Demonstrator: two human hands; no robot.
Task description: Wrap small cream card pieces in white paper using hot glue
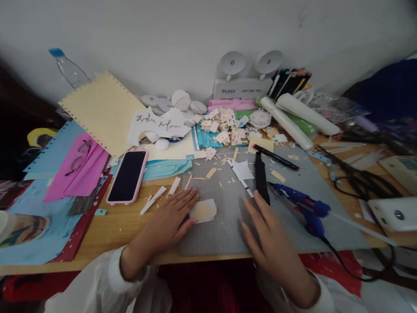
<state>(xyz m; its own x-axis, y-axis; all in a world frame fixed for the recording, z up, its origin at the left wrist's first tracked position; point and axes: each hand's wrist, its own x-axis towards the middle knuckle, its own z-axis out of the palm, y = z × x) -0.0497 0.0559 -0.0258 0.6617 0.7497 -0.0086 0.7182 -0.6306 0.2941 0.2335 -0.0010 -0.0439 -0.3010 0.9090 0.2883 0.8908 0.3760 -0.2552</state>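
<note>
My left hand [177, 214] lies flat across the table edge of the grey cutting mat, fingers stretched out. Its thumb and fingertips are at the left edge of a small white paper piece [211, 208] with a cream middle. My right hand [269, 232], a little blurred, hovers or rests over the mat [224, 237] with fingers apart, holding nothing. Its fingertips are close to a black flat-bodied tool [260, 176], possibly a cutter, and a slim white pen [241, 179]. A torn white scrap [244, 168] lies beside the pen. Cream paper strips [211, 173] are scattered beyond.
A blue glue gun [302, 202] with its cord lies on the right, near scissors [355, 171] and a black marker [276, 157]. On the left are a phone [127, 177], glasses [78, 158] and a cup [24, 228]. Small cream cut-outs [224, 126] are heaped at the back.
</note>
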